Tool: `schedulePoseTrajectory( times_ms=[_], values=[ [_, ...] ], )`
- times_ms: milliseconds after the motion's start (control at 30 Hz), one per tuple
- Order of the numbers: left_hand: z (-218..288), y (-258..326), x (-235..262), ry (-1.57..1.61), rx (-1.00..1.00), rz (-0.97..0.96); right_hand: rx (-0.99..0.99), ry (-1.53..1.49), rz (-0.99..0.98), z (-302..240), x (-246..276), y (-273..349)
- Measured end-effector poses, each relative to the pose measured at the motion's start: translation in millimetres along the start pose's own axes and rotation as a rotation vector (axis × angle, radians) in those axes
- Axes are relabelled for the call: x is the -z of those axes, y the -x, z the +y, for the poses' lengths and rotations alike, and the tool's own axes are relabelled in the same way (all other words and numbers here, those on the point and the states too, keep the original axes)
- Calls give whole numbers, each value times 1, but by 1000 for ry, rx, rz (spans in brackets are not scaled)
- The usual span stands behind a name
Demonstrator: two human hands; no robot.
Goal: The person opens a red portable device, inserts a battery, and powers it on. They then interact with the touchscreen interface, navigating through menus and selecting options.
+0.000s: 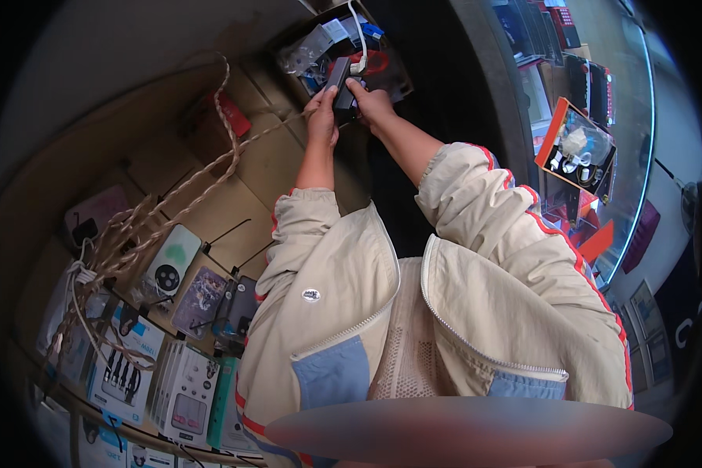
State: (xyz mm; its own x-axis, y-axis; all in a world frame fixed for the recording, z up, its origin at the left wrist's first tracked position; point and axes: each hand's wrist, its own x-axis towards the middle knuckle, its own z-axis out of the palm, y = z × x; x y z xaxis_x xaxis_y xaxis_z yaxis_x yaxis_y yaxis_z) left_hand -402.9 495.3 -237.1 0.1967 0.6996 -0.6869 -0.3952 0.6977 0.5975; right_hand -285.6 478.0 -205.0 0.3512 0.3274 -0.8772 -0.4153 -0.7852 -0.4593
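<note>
Both my hands are stretched out in front of me, near the top of the view. A dark grey, box-shaped thing (338, 72) is held between them; its exact kind I cannot make out. The fingers of my left hand (320, 117) close round its left side. My right hand (374, 105) grips it from the right, with the thumb on top. A white cable (362, 35) hangs down to a white plug (356, 68) right beside it; whether the plug sits in it I cannot tell. The fingers' undersides are hidden.
Beyond my hands stands an open box (402, 90) of small packages. Twisted beige cables (187, 187) hang at the left, above phone cases (170, 257) and boxed accessories (186, 390) on a display wall. A glass counter (628, 195) with an orange-edged box (558, 132) lies at the right.
</note>
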Motion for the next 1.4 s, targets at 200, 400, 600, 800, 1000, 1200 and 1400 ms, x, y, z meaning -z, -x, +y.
schedulePoseTrajectory(
  times_ms=[200,400,600,800,1000,1200,1400],
  values=[
    [20,-28,54,78,-28,287,57,3,-95,-16,53,78],
    [11,-47,76,70,-65,279,494,505,-172,-56,130,206],
    [4,-9,41,331,208,499,808,723,184,-65,231,282],
    [45,286,-204,-120,309,-888,875,447,508,-31,306,349],
    [-36,382,-275,-217,657,-1130,886,288,609,41,375,397],
    [-101,430,-284,-418,772,-1252,1126,368,850,142,438,441],
    [-165,488,-270,-735,579,-1266,1079,213,871,231,457,450]
  ],
)
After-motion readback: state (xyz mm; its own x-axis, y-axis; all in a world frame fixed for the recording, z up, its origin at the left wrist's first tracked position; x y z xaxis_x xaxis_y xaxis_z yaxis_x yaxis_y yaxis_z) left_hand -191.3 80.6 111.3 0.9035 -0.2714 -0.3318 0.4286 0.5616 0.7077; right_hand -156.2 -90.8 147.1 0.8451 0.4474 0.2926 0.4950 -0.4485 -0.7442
